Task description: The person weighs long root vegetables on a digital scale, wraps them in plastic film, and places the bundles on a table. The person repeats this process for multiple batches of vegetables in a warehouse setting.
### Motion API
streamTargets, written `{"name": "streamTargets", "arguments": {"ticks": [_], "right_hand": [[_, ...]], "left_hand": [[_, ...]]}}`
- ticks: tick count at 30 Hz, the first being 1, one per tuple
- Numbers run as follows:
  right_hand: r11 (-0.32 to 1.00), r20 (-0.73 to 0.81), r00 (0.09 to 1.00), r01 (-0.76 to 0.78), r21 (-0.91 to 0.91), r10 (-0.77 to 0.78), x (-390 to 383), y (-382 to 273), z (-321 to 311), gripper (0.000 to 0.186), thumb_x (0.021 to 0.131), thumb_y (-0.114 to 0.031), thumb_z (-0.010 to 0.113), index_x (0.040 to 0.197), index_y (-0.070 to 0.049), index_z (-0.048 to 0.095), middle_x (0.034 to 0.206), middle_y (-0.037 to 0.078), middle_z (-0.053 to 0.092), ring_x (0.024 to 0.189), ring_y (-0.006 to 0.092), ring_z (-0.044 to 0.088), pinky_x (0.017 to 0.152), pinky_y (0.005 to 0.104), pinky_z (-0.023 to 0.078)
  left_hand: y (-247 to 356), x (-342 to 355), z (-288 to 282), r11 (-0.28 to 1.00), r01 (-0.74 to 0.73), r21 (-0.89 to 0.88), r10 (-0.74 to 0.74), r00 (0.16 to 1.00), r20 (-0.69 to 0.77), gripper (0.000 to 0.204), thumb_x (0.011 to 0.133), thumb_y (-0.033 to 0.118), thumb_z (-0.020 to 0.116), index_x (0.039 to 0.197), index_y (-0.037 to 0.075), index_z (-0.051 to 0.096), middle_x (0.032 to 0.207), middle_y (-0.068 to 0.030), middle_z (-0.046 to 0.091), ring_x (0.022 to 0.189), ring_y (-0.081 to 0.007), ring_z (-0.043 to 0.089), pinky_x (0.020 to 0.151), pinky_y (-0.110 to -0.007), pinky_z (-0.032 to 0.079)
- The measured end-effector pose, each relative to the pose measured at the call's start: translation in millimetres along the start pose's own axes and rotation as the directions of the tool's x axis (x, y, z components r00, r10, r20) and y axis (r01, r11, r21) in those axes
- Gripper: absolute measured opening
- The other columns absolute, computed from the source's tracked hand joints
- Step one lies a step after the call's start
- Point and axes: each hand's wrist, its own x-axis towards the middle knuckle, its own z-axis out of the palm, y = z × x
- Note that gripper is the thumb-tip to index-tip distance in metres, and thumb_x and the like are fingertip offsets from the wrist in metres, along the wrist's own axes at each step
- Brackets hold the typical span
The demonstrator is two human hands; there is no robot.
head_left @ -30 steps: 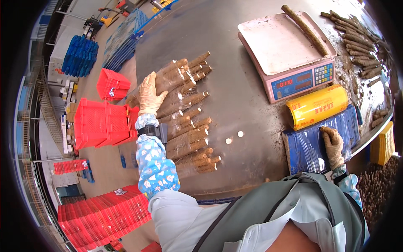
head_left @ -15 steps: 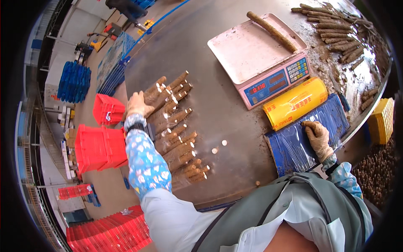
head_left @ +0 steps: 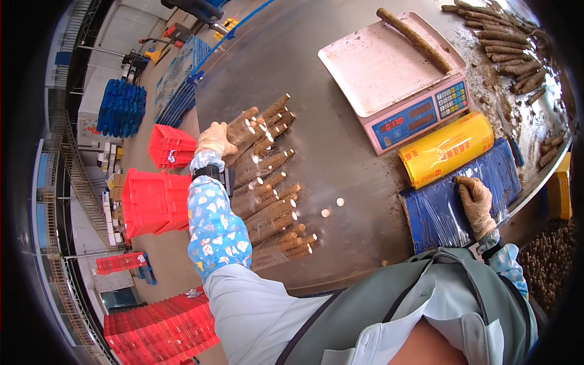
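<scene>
My left hand (head_left: 217, 140), in a pale glove, is closed around the near-left end of a film-wrapped bundle of brown roots (head_left: 242, 129) with cut white ends. That bundle lies at the far end of a row of similar wrapped bundles (head_left: 272, 217) on the metal table. On the right, my right hand (head_left: 477, 205), gloved too, rests over a blue board (head_left: 420, 214). Its fingers are curled and pinched on the clear cling film (head_left: 449, 210) spread across the board. A yellow film roll (head_left: 447, 149) lies along the board's far edge.
Beyond the roll stands a pink scale (head_left: 365, 79) with one root (head_left: 415, 40) on its pan. Loose roots (head_left: 504, 45) and soil lie at the far right. Two cut root slices (head_left: 340, 201) sit mid-table. Red crates (head_left: 157, 204) stand on the left.
The whole view has shifted slightly, so the table and its things sit further right in the picture. Both hands keep their places on the bundle and the film.
</scene>
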Motion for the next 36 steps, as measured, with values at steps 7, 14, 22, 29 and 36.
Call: {"name": "streamTargets", "arguments": {"ticks": [7, 14, 22, 29, 36], "right_hand": [[0.999, -0.007, 0.999, 0.036, -0.018, -0.036, 3, -3, 1, 0.020, 0.090, -0.002, 0.066, 0.106, -0.005, 0.076, 0.099, 0.013, 0.076, 0.088, 0.0275, 0.074, 0.081, 0.0336, 0.058], [0.998, -0.009, 0.999, 0.051, -0.039, -0.051, 1, 0, 0, 0.020, 0.090, -0.002, 0.066, 0.107, -0.006, 0.076, 0.099, 0.013, 0.076, 0.088, 0.0285, 0.074, 0.080, 0.0347, 0.058], [0.999, 0.000, 1.000, 0.027, -0.034, -0.027, 5, -5, 0, 0.019, 0.090, 0.000, 0.066, 0.106, -0.004, 0.075, 0.099, 0.013, 0.076, 0.088, 0.0269, 0.074, 0.082, 0.0330, 0.057], [1.000, -0.019, 1.000, 0.009, -0.006, -0.009, 3, -2, 2, 0.019, 0.090, 0.000, 0.067, 0.106, -0.004, 0.075, 0.098, 0.014, 0.075, 0.088, 0.0271, 0.074, 0.081, 0.0333, 0.057], [0.998, -0.013, 0.999, 0.030, -0.047, -0.031, 2, -1, 2, 0.020, 0.090, -0.001, 0.066, 0.107, -0.005, 0.075, 0.099, 0.014, 0.076, 0.089, 0.0279, 0.074, 0.081, 0.0341, 0.058]], "left_hand": [[-8, 13, 23, 0.940, 0.103, -0.326, -0.085, 0.994, 0.071, 0.081, 0.064, 0.030, 0.084, 0.135, 0.005, 0.055, 0.135, -0.0221, 0.063, 0.126, -0.0394, 0.061, 0.109, -0.044, 0.049], [-1, 5, -22, 0.975, -0.115, -0.192, 0.163, 0.952, 0.258, 0.075, 0.063, 0.023, 0.082, 0.130, 0.002, 0.056, 0.119, -0.0208, 0.070, 0.115, -0.0360, 0.068, 0.098, -0.043, 0.054], [-28, 38, -20, 0.939, 0.103, -0.327, 0.060, 0.890, 0.452, 0.036, 0.077, 0.012, 0.072, 0.112, 0.004, 0.074, 0.099, -0.0079, 0.074, 0.091, -0.0221, 0.069, 0.081, -0.036, 0.054], [-2, 49, 46, 0.810, -0.069, -0.582, 0.006, 0.994, -0.110, 0.051, 0.084, 0.007, 0.056, 0.133, 0.011, 0.068, 0.132, -0.0186, 0.068, 0.126, -0.0365, 0.062, 0.107, -0.040, 0.049], [-39, 67, 82, 0.904, 0.144, -0.402, -0.194, 0.977, -0.087, 0.051, 0.099, 0.038, 0.040, 0.126, 0.007, 0.070, 0.132, -0.0228, 0.066, 0.128, -0.0408, 0.059, 0.110, -0.049, 0.045]]}}
